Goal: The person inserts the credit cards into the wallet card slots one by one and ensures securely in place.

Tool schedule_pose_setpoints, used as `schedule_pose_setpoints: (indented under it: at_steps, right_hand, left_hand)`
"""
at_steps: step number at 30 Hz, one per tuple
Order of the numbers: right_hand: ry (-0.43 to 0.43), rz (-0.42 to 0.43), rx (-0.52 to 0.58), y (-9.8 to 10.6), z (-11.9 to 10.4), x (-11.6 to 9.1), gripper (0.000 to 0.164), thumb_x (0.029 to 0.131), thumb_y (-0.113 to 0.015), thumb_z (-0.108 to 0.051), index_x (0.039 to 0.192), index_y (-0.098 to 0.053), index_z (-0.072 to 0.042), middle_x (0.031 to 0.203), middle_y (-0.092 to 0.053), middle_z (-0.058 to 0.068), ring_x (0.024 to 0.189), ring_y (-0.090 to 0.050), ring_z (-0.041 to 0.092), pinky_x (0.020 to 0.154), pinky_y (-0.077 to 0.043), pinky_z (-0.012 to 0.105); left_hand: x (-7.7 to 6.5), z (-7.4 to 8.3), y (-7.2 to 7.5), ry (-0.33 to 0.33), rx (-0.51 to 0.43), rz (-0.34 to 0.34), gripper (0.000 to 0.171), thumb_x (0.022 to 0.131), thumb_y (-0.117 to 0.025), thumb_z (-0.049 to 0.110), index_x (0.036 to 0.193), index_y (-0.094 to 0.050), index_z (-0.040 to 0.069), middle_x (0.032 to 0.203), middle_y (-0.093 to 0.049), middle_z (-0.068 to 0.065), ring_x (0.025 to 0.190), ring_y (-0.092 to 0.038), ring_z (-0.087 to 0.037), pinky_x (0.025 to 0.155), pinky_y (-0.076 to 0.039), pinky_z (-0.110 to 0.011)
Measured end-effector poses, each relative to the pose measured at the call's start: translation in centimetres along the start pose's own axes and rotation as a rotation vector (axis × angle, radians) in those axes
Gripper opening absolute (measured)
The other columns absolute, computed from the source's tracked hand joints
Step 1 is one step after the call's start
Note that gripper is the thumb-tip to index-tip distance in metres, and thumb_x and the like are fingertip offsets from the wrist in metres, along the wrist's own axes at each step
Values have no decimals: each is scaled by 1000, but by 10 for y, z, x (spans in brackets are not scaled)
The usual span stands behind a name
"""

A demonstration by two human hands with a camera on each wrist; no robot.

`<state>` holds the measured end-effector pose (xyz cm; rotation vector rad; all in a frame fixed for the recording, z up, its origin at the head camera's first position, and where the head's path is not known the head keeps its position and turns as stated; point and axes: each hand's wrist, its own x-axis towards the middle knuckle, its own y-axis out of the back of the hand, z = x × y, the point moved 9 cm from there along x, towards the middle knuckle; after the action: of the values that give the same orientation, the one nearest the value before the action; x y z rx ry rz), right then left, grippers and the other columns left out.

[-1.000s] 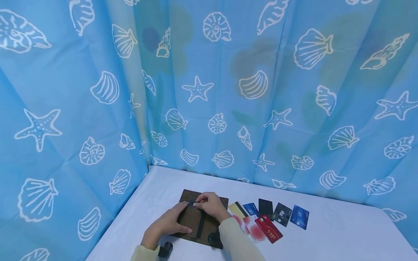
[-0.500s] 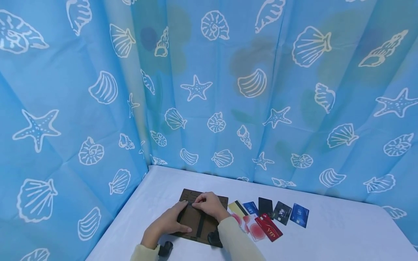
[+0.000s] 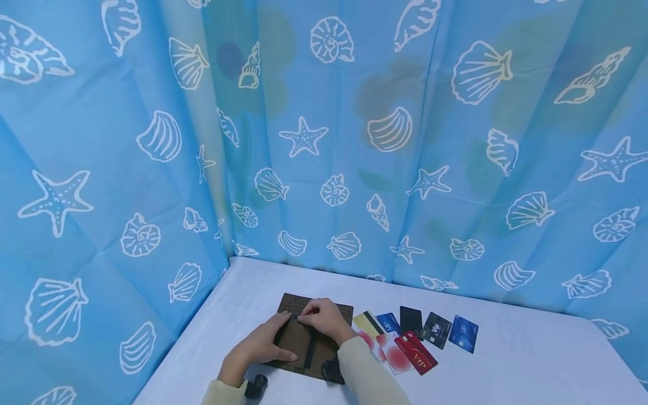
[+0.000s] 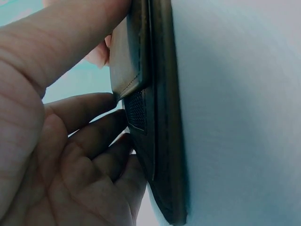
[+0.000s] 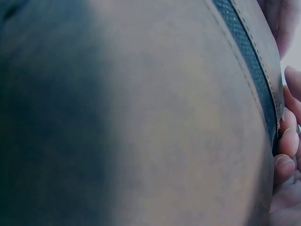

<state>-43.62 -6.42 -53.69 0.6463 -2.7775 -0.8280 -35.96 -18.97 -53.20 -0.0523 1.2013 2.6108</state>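
Note:
A brown leather wallet (image 3: 293, 344) lies opened flat on the white table, with a dark strip down its middle. My left hand (image 3: 263, 340) rests on its left part, thumb and fingers spread apart. In the left wrist view the fingers touch the edge of the wallet (image 4: 163, 103) beside a dark mesh patch. My right hand (image 3: 326, 320) pinches at a pocket edge on the upper part, thumb and forefinger close together. Whether a card is between them is hidden. Stitching and a dark band show on the wallet (image 5: 188, 117) in the right wrist view.
Right of the wallet lie a red VIP card (image 3: 416, 353), a gold card (image 3: 368, 324), a black card (image 3: 410, 322), a dark Vip card (image 3: 437, 330), a blue card (image 3: 463, 334) and several others. A blue shell-patterned curtain (image 3: 324, 140) borders the table (image 3: 506, 360).
A small white edge showed at my right fingertips one second ago and is out of sight now. Both hands stay in nearly the same place on the wallet.

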Motion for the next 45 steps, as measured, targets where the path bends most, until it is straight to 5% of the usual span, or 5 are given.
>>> schedule_pose_setpoints:
  at_steps: [20,45]
  right_hand:
    - [16,-71,-52,-9,-8,-1,13,88,-75,-22,99,-76,-16,88,-62,-4,83,-53,14,73,-48,31]
    - [16,-132,-63,-7,-6,-2,16,87,-76,-26,100,-75,-16,88,-63,-4,82,-55,14,72,-49,31]
  left_hand:
    - [1,-5,-1,14,-9,-10,97,73,-88,35,150,-38,5,155,-36,-23,141,-37,-44,112,-36,-64]
    - [1,-3,-4,12,-16,-16,97,73,-88,37,150,-39,5,156,-36,-23,142,-36,-44,112,-35,-64]
